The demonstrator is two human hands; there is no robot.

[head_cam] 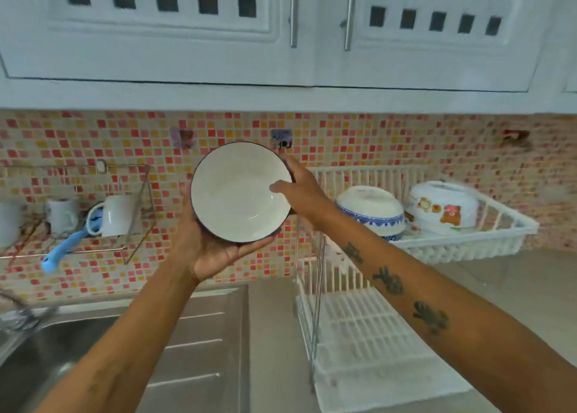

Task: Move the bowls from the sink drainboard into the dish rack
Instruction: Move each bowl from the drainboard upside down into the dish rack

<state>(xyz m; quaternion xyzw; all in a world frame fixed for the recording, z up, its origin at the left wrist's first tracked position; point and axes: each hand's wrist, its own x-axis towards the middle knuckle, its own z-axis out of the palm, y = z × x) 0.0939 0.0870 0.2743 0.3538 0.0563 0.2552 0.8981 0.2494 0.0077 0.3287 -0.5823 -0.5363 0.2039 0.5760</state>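
Note:
A white bowl with a dark rim is held up in the air in front of the tiled wall, tilted so its inside faces me. My left hand cups it from below. My right hand grips its right rim, thumb inside. The white two-tier dish rack stands to the right. Its upper tier holds an upside-down blue-and-white bowl and a white bowl with cartoon prints. The steel drainboard lies below my arms.
A wall shelf at the left holds white mugs and a light blue utensil. The sink basin with a tap is at the lower left. White wall cupboards hang overhead. The rack's lower tier is bare.

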